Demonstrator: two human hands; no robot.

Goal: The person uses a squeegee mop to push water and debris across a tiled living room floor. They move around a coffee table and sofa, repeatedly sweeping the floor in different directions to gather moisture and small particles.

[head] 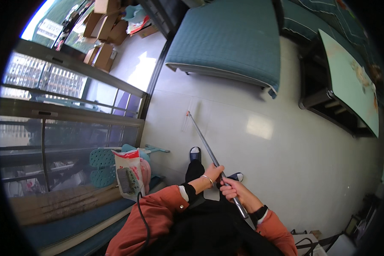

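Observation:
Both my hands are closed around a grey metal pole (pixel 203 140), which slants from near my waist to the floor ahead. My left hand (pixel 214 172) grips it farther down the shaft, with a bracelet on that wrist. Just behind it, nearer my body, my right hand (pixel 236 190) wraps the upper part. At the pole's far end is a small orange joint (pixel 188 113). Around that joint a thin pale outline shows against the floor (pixel 220 108); what kind of head it is, I cannot tell.
Ahead stands a seat or bed with a teal quilted cover (pixel 224 41). A low table with a pale top (pixel 348 80) is at the right. Sliding glass doors (pixel 76 128) line the left, near a teal folding chair (pixel 102 158) and a printed bag (pixel 128 156). Cardboard boxes (pixel 104 57) lie beyond.

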